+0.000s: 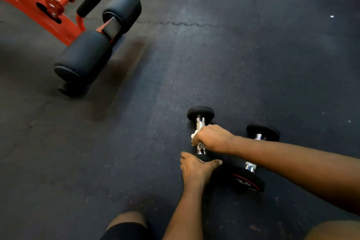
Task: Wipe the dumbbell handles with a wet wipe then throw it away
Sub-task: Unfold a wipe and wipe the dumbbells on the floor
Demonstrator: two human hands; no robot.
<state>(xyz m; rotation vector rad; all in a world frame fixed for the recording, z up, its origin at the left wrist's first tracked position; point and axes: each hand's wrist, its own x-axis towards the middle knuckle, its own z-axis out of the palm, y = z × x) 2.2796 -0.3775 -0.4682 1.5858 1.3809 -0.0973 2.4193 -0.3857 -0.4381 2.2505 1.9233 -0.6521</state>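
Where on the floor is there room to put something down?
The floor mat is bare between the bench rollers and the left dumbbell, and beyond the right dumbbell. It's crowded where the left hand and right hand with the wipe work.

The left dumbbell [200, 113] and right dumbbell [250, 180] are sitting close together, leaving only a narrow lane between them. The right hand [212, 138] is gripping the left dumbbell's handle, its forearm barring the way over the right dumbbell. The left hand [196, 168] is covering the left dumbbell's near end. Bare floor [243, 54] is lying open far and right of them, and leftward up to the bench [83, 52], which is blocking the far left. A knee [126, 224] is crowding the near edge.
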